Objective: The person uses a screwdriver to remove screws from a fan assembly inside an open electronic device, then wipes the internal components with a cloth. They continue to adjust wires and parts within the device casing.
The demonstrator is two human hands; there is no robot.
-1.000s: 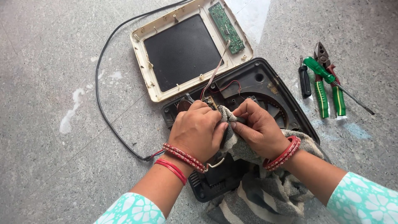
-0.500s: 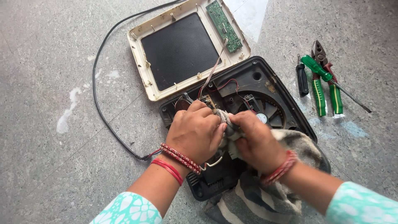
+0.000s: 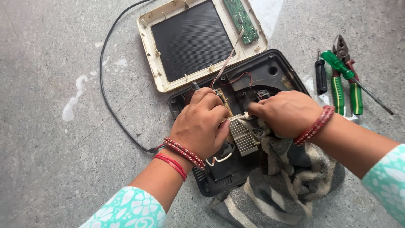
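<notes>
A black plastic appliance base (image 3: 276, 69) lies open on the stone floor, with wires, a brown circuit board and a ribbed metal heat sink (image 3: 244, 136) inside. My left hand (image 3: 201, 124) presses down on the board beside the heat sink, fingers curled over it. My right hand (image 3: 283, 113) grips a grey striped cloth (image 3: 283, 185) bunched against the heat sink's far end. The cloth trails off over the base's near right corner. Both wrists wear red bangles.
The cream top cover (image 3: 147, 50) with its dark glass panel and green circuit strip (image 3: 241, 21) lies face down behind the base, joined by a ribbon cable. A black power cord (image 3: 105, 97) loops at the left. Green-handled pliers (image 3: 337, 90), a green screwdriver (image 3: 342, 69) and a small black tool lie at the right.
My right hand has swung the cloth leftward across the inside of the base, uncovering the heat sink. My left hand stays on the board.
</notes>
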